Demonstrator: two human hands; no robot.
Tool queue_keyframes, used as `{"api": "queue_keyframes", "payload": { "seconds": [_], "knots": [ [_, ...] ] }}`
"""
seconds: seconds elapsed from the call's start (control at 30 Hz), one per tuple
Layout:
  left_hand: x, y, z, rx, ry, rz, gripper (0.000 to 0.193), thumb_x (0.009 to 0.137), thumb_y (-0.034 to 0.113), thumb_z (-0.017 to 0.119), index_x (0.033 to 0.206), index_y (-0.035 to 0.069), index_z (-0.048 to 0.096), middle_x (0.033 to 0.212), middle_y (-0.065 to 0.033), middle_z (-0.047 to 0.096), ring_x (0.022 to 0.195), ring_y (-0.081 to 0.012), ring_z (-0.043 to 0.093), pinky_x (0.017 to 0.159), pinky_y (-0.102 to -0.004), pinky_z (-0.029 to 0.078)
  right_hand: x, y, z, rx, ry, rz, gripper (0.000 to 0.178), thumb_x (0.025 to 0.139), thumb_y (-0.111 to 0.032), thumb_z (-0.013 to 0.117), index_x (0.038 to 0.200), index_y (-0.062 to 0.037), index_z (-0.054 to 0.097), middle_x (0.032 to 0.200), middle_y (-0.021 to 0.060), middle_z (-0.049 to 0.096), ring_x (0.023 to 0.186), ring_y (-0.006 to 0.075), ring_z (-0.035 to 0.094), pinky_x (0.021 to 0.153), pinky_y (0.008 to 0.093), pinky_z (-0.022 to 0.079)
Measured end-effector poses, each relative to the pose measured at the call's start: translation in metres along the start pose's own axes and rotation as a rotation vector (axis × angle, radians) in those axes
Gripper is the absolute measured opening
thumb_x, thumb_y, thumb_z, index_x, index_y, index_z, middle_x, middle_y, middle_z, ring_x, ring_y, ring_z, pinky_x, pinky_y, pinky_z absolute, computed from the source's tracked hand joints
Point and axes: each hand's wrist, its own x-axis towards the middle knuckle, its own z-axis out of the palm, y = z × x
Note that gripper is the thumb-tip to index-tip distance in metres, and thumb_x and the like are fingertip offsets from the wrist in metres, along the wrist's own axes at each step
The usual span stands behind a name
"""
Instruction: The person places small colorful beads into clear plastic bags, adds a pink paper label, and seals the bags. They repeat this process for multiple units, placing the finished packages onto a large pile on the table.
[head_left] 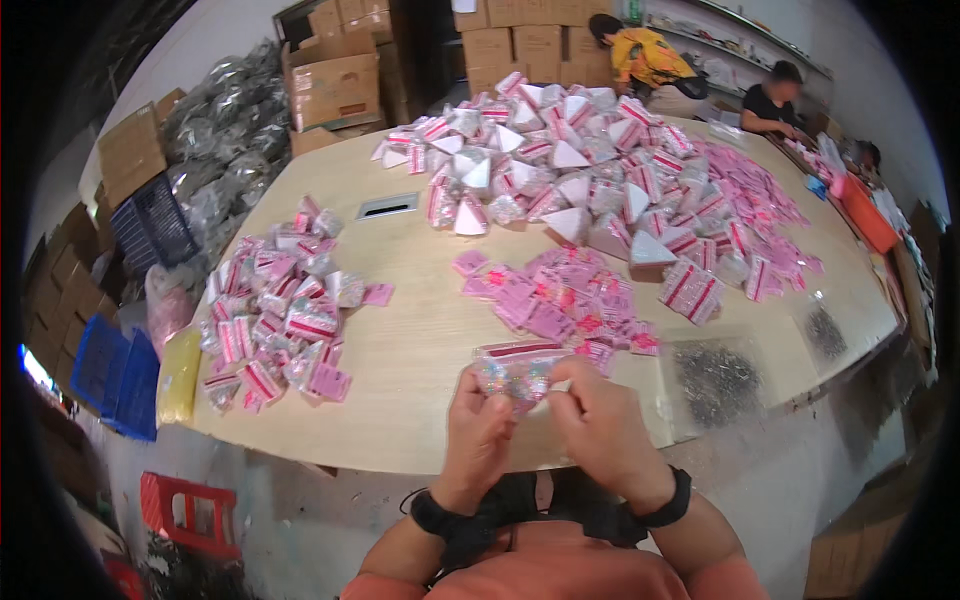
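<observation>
Pinching from both sides, the left hand [478, 432] and the right hand [598, 425] are closed on a small clear zip bag [515, 375] with a red strip along its top, held just above the near edge of the pale wooden table [420, 330]; the fingertips meet over the bag's lower part, where glittery contents show through the plastic, though what they are is too small to tell; both wrists wear black bands. Just beyond the held bag lies a loose spread of pink cards [565, 295]; to the right of the grip, a flat clear bag of small dark pieces [715, 378] rests on the table; well to the left of the grip sits a heap of filled packets [275, 320], pink and clear; far beyond the grip, a larger mound of packets with white triangular pieces [560, 160] covers the table's far side; two other people [700, 75] work at that far end.
</observation>
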Motion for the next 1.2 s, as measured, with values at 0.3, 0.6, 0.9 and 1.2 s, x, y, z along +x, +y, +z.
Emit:
{"api": "queue_keyframes", "payload": {
  "seconds": [0.3, 0.6, 0.9, 1.2],
  "knots": [
    [0.012, -0.003, -0.024, -0.088, 0.073, -0.168, 0.035, 0.086, 0.021, 0.054, 0.112, 0.002, 0.042, 0.106, -0.0093, 0.053, 0.096, -0.0183, 0.054, 0.084, -0.0338, 0.046, 0.015, 0.029, 0.017, 0.652, -0.276, 0.253, 0.028, 0.078, -0.005, 0.057, 0.103, -0.0022, 0.046, 0.067, 0.0029, 0.053, 0.059, 0.0092, 0.051, 0.054, 0.0228, 0.042],
    [0.085, 0.162, -0.129, 0.298, 0.314, 0.252, 0.033, 0.09, 0.028, 0.047, 0.112, 0.004, 0.048, 0.106, -0.0104, 0.054, 0.089, -0.0217, 0.055, 0.075, -0.0343, 0.049, -0.014, 0.073, -0.041, 0.458, -0.156, 0.379, 0.017, 0.078, -0.005, 0.056, 0.094, 0.0006, 0.054, 0.069, 0.0032, 0.055, 0.064, 0.01, 0.056, 0.055, 0.023, 0.044],
    [0.065, 0.179, -0.145, 0.939, 0.576, 0.27, 0.049, 0.08, 0.022, 0.057, 0.121, -0.001, 0.042, 0.114, -0.0073, 0.047, 0.105, -0.0173, 0.043, 0.092, -0.0302, 0.031, -0.03, 0.162, -0.114, -0.475, -0.06, 0.217, 0.019, 0.067, -0.006, 0.058, 0.086, -0.0017, 0.058, 0.076, 0.0123, 0.058, 0.069, 0.0269, 0.057, 0.062, 0.0325, 0.046],
    [0.03, 0.098, -0.138, 1.042, 0.34, -0.075, 0.029, 0.078, 0.011, 0.057, 0.106, 0.005, 0.052, 0.092, -0.0015, 0.053, 0.082, -0.0087, 0.048, 0.07, -0.0219, 0.038, -0.036, 0.173, -0.103, -0.56, -0.14, 0.253, 0.014, 0.067, -0.011, 0.06, 0.076, -0.0029, 0.054, 0.078, 0.0156, 0.053, 0.077, 0.0342, 0.053, 0.067, 0.0412, 0.043]
  ]
}}
